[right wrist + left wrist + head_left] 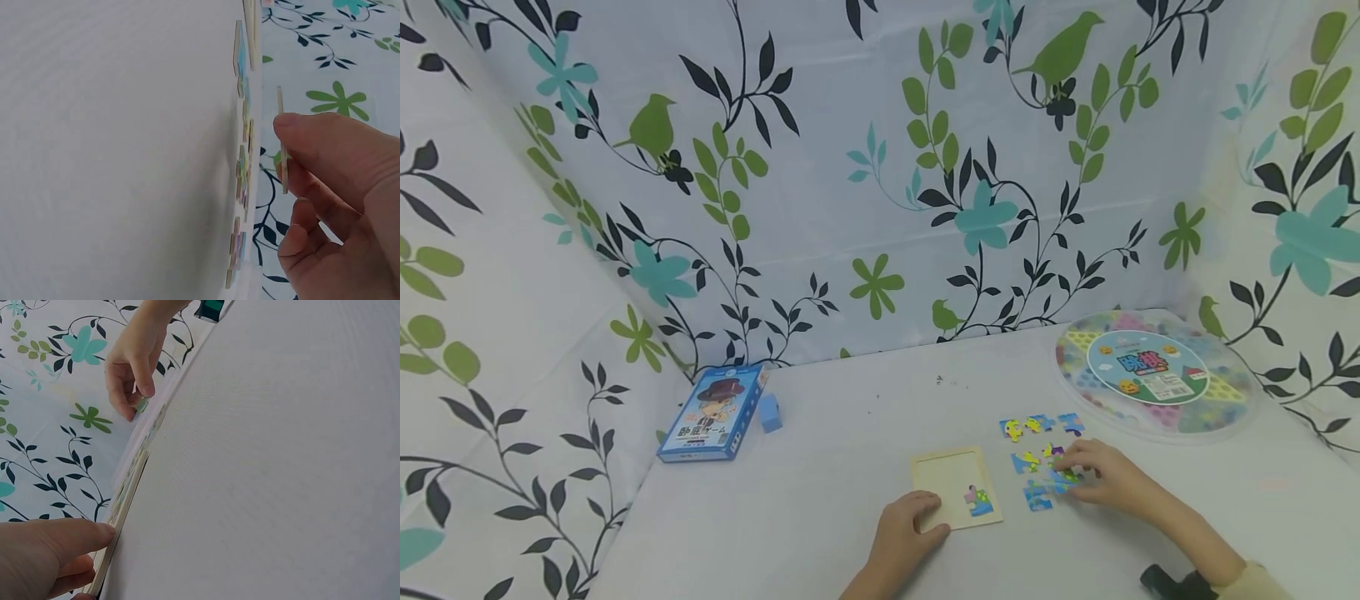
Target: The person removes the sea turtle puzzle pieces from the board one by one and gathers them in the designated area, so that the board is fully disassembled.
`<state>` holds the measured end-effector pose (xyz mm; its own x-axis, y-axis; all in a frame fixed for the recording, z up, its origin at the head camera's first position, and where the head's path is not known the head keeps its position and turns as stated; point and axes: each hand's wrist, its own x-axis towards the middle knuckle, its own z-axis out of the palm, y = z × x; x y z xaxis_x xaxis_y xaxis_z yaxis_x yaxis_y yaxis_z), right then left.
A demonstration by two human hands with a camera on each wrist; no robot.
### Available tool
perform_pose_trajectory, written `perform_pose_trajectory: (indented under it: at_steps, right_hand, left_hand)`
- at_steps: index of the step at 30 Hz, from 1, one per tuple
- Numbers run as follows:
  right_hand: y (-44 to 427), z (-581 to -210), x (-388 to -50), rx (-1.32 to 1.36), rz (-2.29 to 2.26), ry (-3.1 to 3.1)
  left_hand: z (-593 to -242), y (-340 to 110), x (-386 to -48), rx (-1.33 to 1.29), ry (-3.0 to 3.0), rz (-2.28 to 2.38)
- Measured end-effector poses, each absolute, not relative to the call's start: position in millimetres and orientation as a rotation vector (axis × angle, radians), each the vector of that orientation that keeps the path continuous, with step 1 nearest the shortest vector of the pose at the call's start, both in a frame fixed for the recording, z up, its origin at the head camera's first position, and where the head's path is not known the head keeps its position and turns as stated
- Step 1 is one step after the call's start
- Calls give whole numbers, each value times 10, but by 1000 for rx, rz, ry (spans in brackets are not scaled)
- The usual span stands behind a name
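My left hand [904,533] grips the lower left corner of a shallow wooden puzzle tray [936,471]. In the left wrist view its fingers lie along the edge of the tray [128,494]. One jigsaw piece [977,501] in pink, green and blue sits in the tray's lower right. My right hand [1108,477] is over the loose pieces right of the tray. Thumb and fingers pinch a thin puzzle piece [280,100], held on edge above the table in the right wrist view. Several loose colourful pieces [1037,497] lie beside it, some partly hidden by the hand.
A round clear-lidded game box [1225,392] lies at the back right. On the left are a blue card box [711,417] and a small blue block [770,413]. Patterned cloth [820,208] hangs behind the white table [790,508]. A black object [1172,583] is near the right forearm.
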<state>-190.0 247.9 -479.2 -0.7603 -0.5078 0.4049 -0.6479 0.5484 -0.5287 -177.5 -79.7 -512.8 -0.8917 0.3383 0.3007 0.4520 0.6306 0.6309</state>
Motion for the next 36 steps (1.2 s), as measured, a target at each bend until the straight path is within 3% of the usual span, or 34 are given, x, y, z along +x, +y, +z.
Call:
perform_pose_trajectory:
  at_steps: [20, 36]
  right_hand:
    - [2584, -4946, -1869, 978, 987, -2649]
    - [2464, -4798, -1853, 871, 959, -2631]
  left_hand:
    - [-5119, -791, -1765, -669, -2685, -1117]
    - [-5135, -783, -1777, -653, -2709, -1109]
